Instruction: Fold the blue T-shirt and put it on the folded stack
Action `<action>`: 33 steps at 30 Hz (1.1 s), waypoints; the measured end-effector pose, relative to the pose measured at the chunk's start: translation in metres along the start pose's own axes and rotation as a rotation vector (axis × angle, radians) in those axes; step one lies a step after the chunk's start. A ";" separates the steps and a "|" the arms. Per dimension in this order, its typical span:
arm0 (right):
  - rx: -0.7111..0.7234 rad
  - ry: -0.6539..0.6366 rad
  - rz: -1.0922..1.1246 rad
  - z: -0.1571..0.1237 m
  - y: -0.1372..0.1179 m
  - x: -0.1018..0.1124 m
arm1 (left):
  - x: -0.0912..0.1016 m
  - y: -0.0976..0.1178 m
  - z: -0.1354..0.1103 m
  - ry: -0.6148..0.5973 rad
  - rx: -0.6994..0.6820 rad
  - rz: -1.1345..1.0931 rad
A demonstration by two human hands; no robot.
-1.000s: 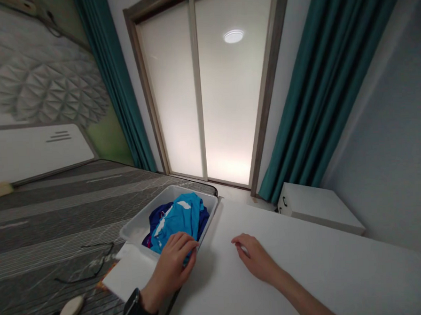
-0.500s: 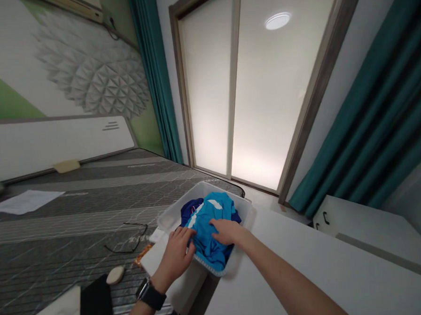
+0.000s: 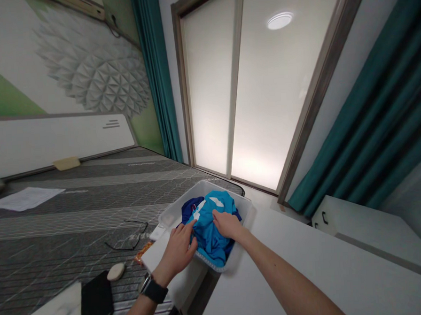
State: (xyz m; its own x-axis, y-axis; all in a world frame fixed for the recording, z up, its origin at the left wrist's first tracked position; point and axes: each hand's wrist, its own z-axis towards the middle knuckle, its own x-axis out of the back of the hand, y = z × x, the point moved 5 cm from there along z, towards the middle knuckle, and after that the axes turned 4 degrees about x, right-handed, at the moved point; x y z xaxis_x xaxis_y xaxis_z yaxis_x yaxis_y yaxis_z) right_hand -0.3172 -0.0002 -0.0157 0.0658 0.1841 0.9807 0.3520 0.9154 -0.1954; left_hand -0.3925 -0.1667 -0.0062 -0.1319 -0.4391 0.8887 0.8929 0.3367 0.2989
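Note:
A white plastic bin [image 3: 246,208] sits at the corner of a white table [image 3: 294,275], beside a bed. It holds a bright blue garment [image 3: 209,223] on top of a dark blue one [image 3: 189,207]. My left hand [image 3: 178,248], with a black watch on its wrist, pinches the left side of the bright blue garment. Fingers of my right hand [image 3: 227,224] close on the same garment from the right. Both hands are over the bin.
The bed [image 3: 75,207] with a grey patterned mattress lies to the left. On it are eyeglasses [image 3: 127,236], a paper sheet [image 3: 25,198], a small oval object [image 3: 115,271] and a black flat device [image 3: 96,302]. A white cabinet [image 3: 369,229] stands right, by teal curtains [image 3: 370,111].
My right hand left the table top and joined the left one on the blue garment in the bin. The view swung left, and the garment is now bunched between both hands.

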 end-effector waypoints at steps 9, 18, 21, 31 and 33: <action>0.170 0.225 0.304 -0.038 -0.016 0.057 | 0.002 0.000 0.016 -0.035 0.124 0.061; 0.307 0.551 0.402 -0.091 -0.012 0.095 | 0.023 0.038 0.046 0.044 -0.027 -0.541; 0.325 0.582 0.393 -0.101 0.000 0.090 | 0.046 0.068 0.044 -0.014 0.010 -0.812; 0.426 0.547 0.674 -0.112 -0.001 0.108 | 0.098 0.138 0.035 0.036 -0.233 -0.655; 0.305 0.649 0.732 -0.121 0.010 0.123 | 0.094 0.129 0.034 0.072 -0.206 -0.613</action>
State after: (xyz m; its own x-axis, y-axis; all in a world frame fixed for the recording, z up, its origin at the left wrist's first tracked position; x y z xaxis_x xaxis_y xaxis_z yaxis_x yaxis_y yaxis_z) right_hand -0.1929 -0.0119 0.1036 0.6936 0.5880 0.4161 -0.2243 0.7252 -0.6509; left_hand -0.3043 -0.1363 0.1272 -0.6208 -0.5581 0.5506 0.7302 -0.1559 0.6652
